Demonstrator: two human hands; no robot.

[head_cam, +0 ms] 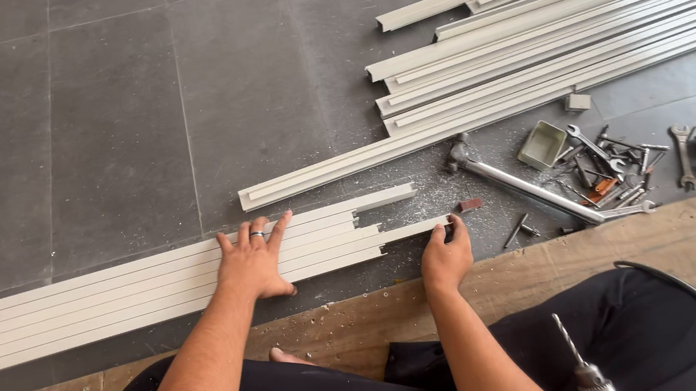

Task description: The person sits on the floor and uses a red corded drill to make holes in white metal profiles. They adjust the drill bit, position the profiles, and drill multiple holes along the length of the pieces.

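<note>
My left hand (255,263) lay flat on the white strips (158,287) on the near floor while my right hand (446,254) pinched one strip's end (430,227), which, unevenly pressed, could slide askew.

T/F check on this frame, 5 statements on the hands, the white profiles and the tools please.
1. The left hand lies flat, fingers spread, on the row of white profiles. True.
2. The right hand holds the hammer. False: the hammer lies on the floor beyond it, untouched; the right hand pinches something small and dark at the end of one profile.
3. A drill rests on the person's lap. True.
4. The small tray sits left of the left hand. False: it is to the right, by the loose tools.
5. The stacked profiles at upper right lie on a wooden bench. False: they lie on the grey floor tiles.
</note>
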